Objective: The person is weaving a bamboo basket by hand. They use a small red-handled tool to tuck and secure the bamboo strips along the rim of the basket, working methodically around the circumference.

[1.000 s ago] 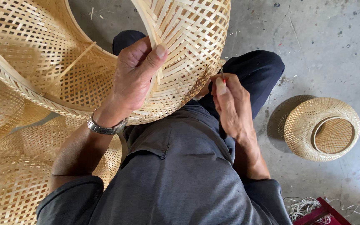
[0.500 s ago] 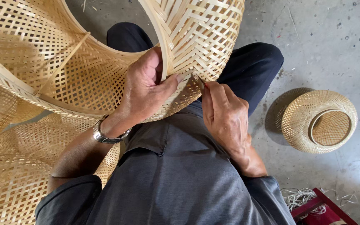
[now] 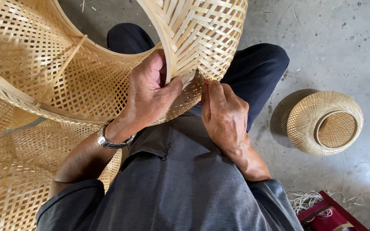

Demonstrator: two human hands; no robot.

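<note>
Woven bamboo basket [image 3: 86, 72] is being held over the lap, its rim pinched by the left hand [image 3: 150, 96], thumb inside and fingers curled over the edge. Compared with a second ago, the right hand [image 3: 223, 115] is now being pressed against the weave, closed on a small red-tipped tool [image 3: 205, 81]. Free room is being left only rightward, toward the small overturned basket [image 3: 324, 124] on the concrete floor [image 3: 343, 51]; stacked baskets [image 3: 13, 184] are crowding the left.

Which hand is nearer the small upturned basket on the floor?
Right. The right hand works at the big basket's edge, apart from the small basket; the left hand, gripping the rim, is farther away.
</note>
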